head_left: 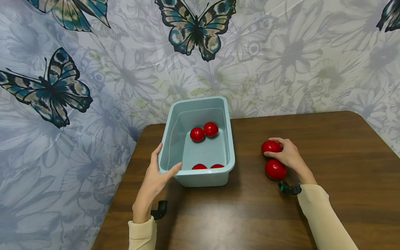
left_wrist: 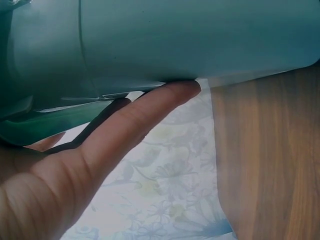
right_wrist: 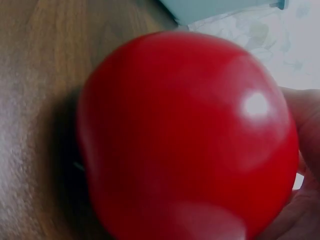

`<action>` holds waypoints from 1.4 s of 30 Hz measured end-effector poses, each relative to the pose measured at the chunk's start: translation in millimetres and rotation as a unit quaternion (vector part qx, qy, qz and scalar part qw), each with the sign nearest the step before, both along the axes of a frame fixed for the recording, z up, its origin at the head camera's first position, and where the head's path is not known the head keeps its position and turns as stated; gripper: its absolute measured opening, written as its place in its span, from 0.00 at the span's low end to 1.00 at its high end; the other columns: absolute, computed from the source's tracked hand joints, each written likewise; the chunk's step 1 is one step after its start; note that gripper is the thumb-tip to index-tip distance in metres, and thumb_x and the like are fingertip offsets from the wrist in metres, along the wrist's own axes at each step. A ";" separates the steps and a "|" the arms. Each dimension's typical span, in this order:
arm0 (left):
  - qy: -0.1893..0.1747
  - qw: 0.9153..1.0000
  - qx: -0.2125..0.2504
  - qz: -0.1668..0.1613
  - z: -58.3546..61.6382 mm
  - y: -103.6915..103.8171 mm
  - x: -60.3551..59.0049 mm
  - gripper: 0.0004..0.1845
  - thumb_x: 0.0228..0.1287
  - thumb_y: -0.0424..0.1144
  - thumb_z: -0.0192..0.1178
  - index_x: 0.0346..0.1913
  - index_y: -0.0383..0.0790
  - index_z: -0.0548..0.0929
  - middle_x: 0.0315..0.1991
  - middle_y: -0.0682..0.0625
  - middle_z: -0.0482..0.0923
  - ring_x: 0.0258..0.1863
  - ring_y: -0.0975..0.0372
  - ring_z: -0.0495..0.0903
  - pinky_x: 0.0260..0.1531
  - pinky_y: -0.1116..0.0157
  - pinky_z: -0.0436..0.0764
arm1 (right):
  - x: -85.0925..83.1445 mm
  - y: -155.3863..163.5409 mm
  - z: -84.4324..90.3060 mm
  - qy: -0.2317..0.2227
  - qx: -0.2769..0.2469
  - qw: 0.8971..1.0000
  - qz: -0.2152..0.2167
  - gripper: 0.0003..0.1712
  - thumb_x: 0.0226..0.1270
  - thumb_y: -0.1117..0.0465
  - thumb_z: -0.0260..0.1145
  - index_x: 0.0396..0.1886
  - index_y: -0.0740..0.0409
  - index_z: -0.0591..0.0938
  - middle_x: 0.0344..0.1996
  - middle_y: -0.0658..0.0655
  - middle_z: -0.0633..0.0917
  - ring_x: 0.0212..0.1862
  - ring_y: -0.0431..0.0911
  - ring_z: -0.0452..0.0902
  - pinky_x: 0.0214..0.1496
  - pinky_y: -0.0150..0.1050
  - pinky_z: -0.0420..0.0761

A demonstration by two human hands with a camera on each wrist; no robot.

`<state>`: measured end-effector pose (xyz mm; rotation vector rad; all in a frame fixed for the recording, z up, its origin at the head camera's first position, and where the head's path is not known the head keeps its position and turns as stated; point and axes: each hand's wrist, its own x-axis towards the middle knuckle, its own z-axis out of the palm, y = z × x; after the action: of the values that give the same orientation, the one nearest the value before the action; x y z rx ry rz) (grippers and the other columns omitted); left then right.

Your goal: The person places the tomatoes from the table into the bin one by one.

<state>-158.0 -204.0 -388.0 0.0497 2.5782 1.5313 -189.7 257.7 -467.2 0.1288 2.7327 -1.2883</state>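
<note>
My right hand [head_left: 289, 152] pinches a glossy red round fruit [head_left: 270, 146] between thumb and fingers on the table. A second red fruit [head_left: 275, 169] sits just nearer, under the wrist side of the hand. A big red fruit [right_wrist: 185, 135] fills the right wrist view and hides most of the hand behind it. My left hand [head_left: 159, 180] lies at the near left corner of a pale blue-green tub [head_left: 201, 178], thumb by the front rim. In the left wrist view, a straight finger [left_wrist: 125, 120] touches the tub's outer wall [left_wrist: 150, 45].
Inside the tub are several red fruits, two toward the back [head_left: 197, 134] and two partly hidden by the front wall. The brown wooden table [head_left: 218, 222] meets a wall covering [head_left: 134, 73] with butterflies and flowers. A black wrist strap [head_left: 290, 188] is on the right wrist.
</note>
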 end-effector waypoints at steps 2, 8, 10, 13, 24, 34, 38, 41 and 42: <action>0.001 1.000 -0.001 0.000 0.3 0.4 0.0 0.56 0.66 0.59 0.71 0.85 0.61 0.44 0.82 0.47 0.52 0.78 0.46 0.57 0.72 0.36 0.61 | 0.4 0.6 1.4 -0.002 0.001 1.000 -0.004 0.41 0.69 0.54 0.74 0.75 0.67 0.70 0.65 0.80 0.70 0.64 0.75 0.68 0.59 0.74 0.75; 0.003 1.000 -0.004 -0.002 1.3 1.1 0.6 0.56 0.66 0.59 0.71 0.85 0.61 0.44 0.81 0.46 0.53 0.78 0.47 0.58 0.73 0.36 0.60 | 2.3 1.4 5.2 -0.019 -0.004 1.000 -0.012 0.42 0.70 0.52 0.74 0.76 0.65 0.69 0.67 0.81 0.70 0.65 0.75 0.68 0.59 0.74 0.75; 0.004 1.000 -0.002 -0.003 1.6 1.4 0.7 0.56 0.65 0.59 0.71 0.85 0.61 0.44 0.81 0.47 0.54 0.77 0.47 0.59 0.72 0.36 0.61 | 2.7 1.6 6.3 -0.020 -0.005 1.000 -0.013 0.42 0.69 0.52 0.74 0.76 0.65 0.70 0.66 0.81 0.71 0.65 0.75 0.68 0.58 0.74 0.76; 0.006 1.000 0.001 -0.005 1.4 1.6 0.6 0.55 0.65 0.58 0.71 0.85 0.62 0.44 0.80 0.46 0.55 0.77 0.47 0.60 0.72 0.36 0.61 | 3.0 1.6 7.5 -0.026 -0.008 1.000 -0.016 0.42 0.69 0.52 0.74 0.76 0.64 0.70 0.66 0.80 0.71 0.64 0.75 0.68 0.58 0.74 0.76; 0.004 1.000 0.017 -0.004 1.8 0.4 -0.1 0.57 0.65 0.56 0.72 0.85 0.59 0.44 0.80 0.46 0.56 0.75 0.46 0.62 0.71 0.37 0.63 | 1.0 0.0 12.6 -0.043 -0.009 0.999 -0.023 0.41 0.69 0.51 0.73 0.76 0.63 0.70 0.67 0.80 0.71 0.65 0.74 0.68 0.60 0.74 0.75; 0.000 1.000 0.007 -0.001 1.8 -0.4 -0.6 0.57 0.65 0.57 0.72 0.85 0.59 0.44 0.80 0.45 0.55 0.75 0.46 0.61 0.71 0.37 0.63 | -4.3 -1.9 14.0 -0.036 -0.007 0.999 -0.023 0.38 0.67 0.54 0.75 0.72 0.66 0.74 0.65 0.80 0.72 0.63 0.74 0.70 0.59 0.70 0.78; -0.003 1.000 0.008 -0.004 0.5 -0.3 -1.7 0.57 0.65 0.58 0.72 0.85 0.59 0.43 0.80 0.45 0.55 0.75 0.46 0.61 0.72 0.37 0.63 | -2.4 -1.0 19.4 -0.025 -0.010 0.999 -0.032 0.37 0.67 0.55 0.75 0.71 0.67 0.75 0.65 0.80 0.73 0.63 0.73 0.69 0.60 0.69 0.77; -0.001 1.000 0.006 -0.002 -0.8 -1.1 -3.1 0.57 0.64 0.58 0.72 0.85 0.58 0.43 0.79 0.45 0.56 0.75 0.46 0.62 0.71 0.38 0.64 | -0.1 -1.5 28.3 -0.016 -0.022 0.999 -0.040 0.38 0.68 0.55 0.75 0.72 0.67 0.74 0.65 0.79 0.73 0.62 0.72 0.70 0.60 0.66 0.78; -0.001 1.000 0.005 -0.002 -1.2 -1.5 -3.5 0.57 0.65 0.58 0.72 0.85 0.58 0.43 0.79 0.45 0.56 0.74 0.46 0.62 0.71 0.39 0.65 | 0.6 -1.9 31.9 -0.013 -0.026 0.999 -0.042 0.38 0.68 0.55 0.74 0.73 0.66 0.74 0.65 0.79 0.73 0.62 0.71 0.70 0.60 0.65 0.78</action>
<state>-161.5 -205.5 -389.2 0.0541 2.5677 1.5437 -189.1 255.7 -435.3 0.2562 2.6961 -1.3672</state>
